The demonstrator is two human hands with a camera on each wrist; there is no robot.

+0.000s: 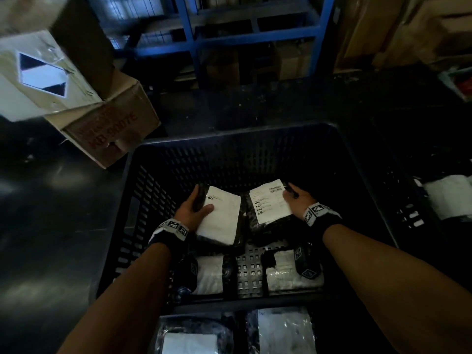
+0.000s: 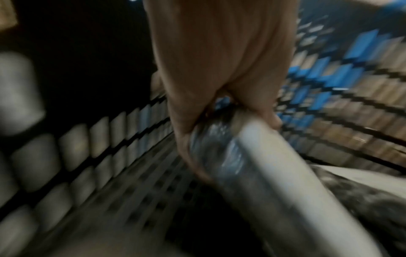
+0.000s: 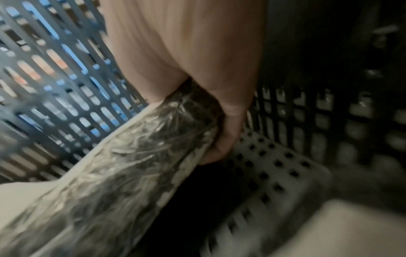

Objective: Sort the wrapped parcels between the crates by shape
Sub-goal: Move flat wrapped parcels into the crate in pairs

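Both hands reach into a black slatted crate. My left hand grips a flat black-wrapped parcel with a white label, thumb on top, fingers under its left edge; the left wrist view shows that same parcel blurred in the fingers. My right hand grips a second flat labelled parcel by its right edge, which the right wrist view shows as crinkled wrap held above the crate floor. Two more wrapped parcels lie at the crate's near side.
A tilted cardboard box sits at the upper left, beyond the crate. Blue shelving stands behind. Another dark crate at the right holds a white-labelled parcel. More wrapped parcels lie nearest me, below the crate.
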